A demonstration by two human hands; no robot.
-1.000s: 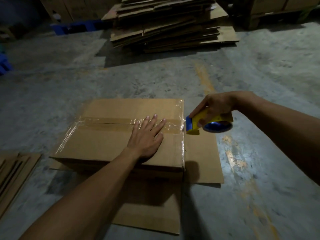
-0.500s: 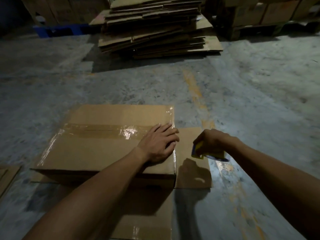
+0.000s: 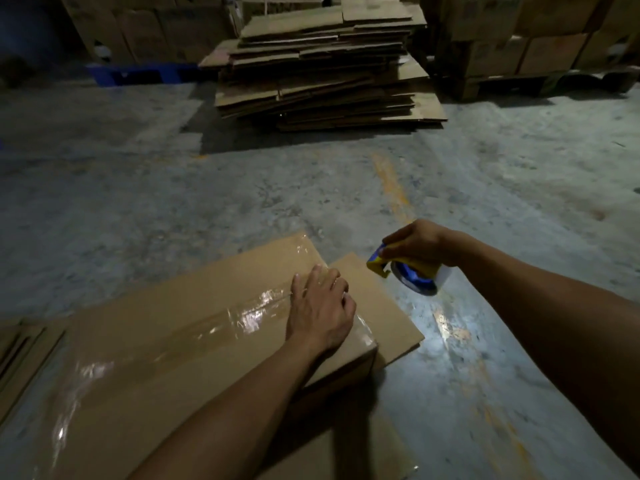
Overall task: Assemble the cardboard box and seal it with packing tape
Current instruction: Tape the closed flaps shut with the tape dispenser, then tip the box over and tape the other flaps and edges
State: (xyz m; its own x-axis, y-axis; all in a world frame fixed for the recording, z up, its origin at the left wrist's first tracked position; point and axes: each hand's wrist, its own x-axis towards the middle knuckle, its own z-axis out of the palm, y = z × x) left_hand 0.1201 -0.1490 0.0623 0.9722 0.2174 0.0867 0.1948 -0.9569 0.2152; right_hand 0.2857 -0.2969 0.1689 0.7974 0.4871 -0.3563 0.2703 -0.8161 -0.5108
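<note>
From the head view, the left hand (image 3: 320, 308) lies flat, fingers loosely together, on the taped brown cardboard box (image 3: 166, 344) on the concrete floor (image 3: 485, 174), while the right hand (image 3: 420, 242) fist-grips the yellow-and-blue tape dispenser (image 3: 403, 270) beside it; poorly pressed tape ends could peel.

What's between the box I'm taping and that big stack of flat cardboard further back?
In the head view, only bare concrete floor lies between the box and the stack of flattened cardboard; nothing stands on that stretch.

Left hand (image 3: 320, 306) flat on taped cardboard box (image 3: 166, 341), right hand (image 3: 420, 242) gripping yellow tape dispenser (image 3: 405, 271) beside it, concrete floor (image 3: 207, 202)
</note>
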